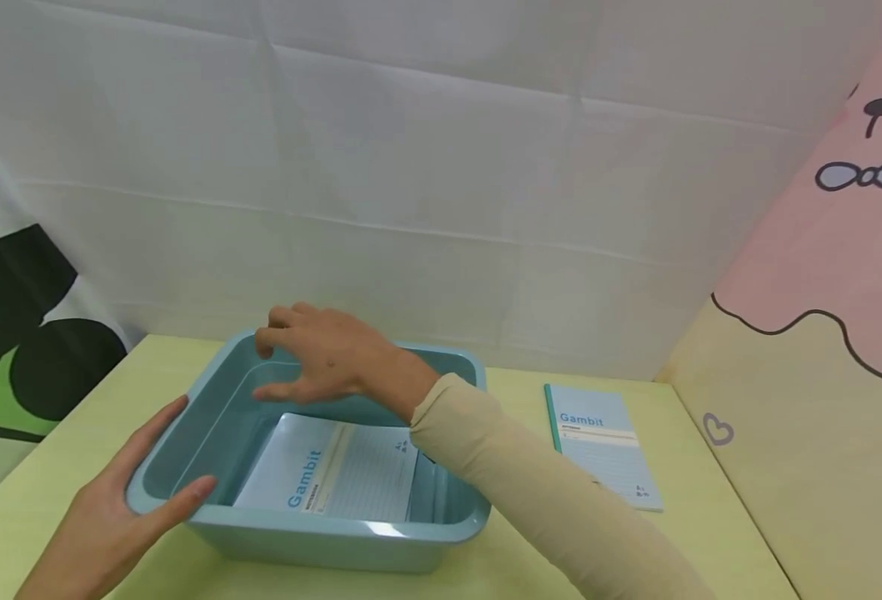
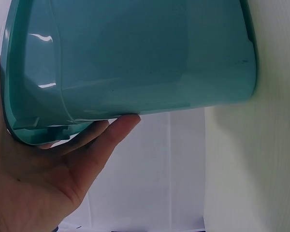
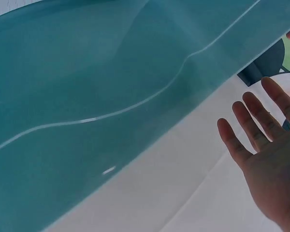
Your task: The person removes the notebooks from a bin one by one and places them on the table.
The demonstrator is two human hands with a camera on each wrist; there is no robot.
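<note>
My left hand (image 1: 114, 492) holds the near left corner of a blue-green plastic basin (image 1: 336, 533), its thumb along the front rim and its fingers down the left side. In the left wrist view, the fingers (image 2: 120, 130) rest against the outer wall below the rim. A "Gambit" notebook (image 1: 369, 471) lies in the basin, cover up. Above the basin's back part hangs my right hand (image 1: 328, 354), holding nothing, its fingers apart and loosely bent. The right wrist view shows that palm (image 3: 275, 164) beside the basin wall (image 3: 87, 145).
A second "Gambit" notebook (image 1: 598, 446) with a green spine lies on the pale yellow table (image 1: 516, 550), right of the basin. A white sheet (image 1: 426, 167) closes off the back. At the right stands a pink and cream printed panel (image 1: 824, 400).
</note>
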